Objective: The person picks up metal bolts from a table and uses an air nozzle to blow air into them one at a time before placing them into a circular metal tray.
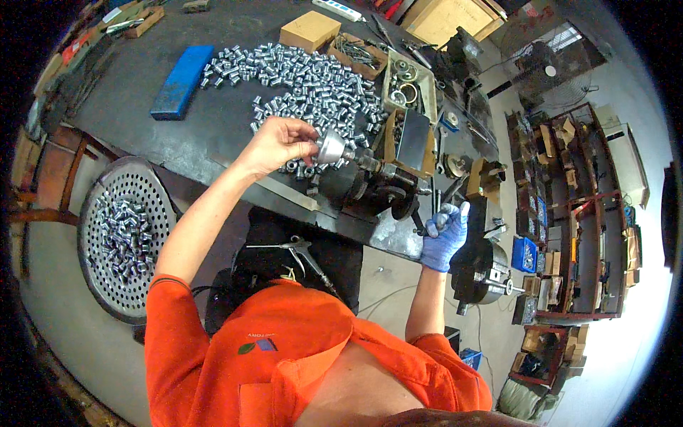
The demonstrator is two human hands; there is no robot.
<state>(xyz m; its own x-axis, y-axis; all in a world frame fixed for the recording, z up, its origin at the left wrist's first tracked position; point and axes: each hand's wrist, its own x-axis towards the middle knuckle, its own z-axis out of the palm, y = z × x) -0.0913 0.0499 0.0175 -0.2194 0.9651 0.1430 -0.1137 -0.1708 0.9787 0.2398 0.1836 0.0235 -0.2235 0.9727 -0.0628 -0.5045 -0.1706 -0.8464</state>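
Note:
A bench-mounted metal fixture (377, 186) with a shaft and wheel is clamped at the table's near edge. Its cone-shaped metal head (331, 146) points left. My bare left hand (281, 147) is closed in a pinch right at the cone's wide end; what the fingertips grip there is hidden. On the fixture's right side my right hand (446, 231), in a blue-grey glove, has its fingers curled at the crank handle (420, 226), thumb raised. Behind the cone spreads a large pile of small shiny metal bushings (313, 82).
More bushings lie in a perforated round metal tray (96, 257) at left. A blue block (181, 83), a cardboard box (310, 30) and a parts bin (420, 78) sit on the table. An air blow gun (302, 255) hangs at the near edge; a lathe-like chuck (491, 270) stands right.

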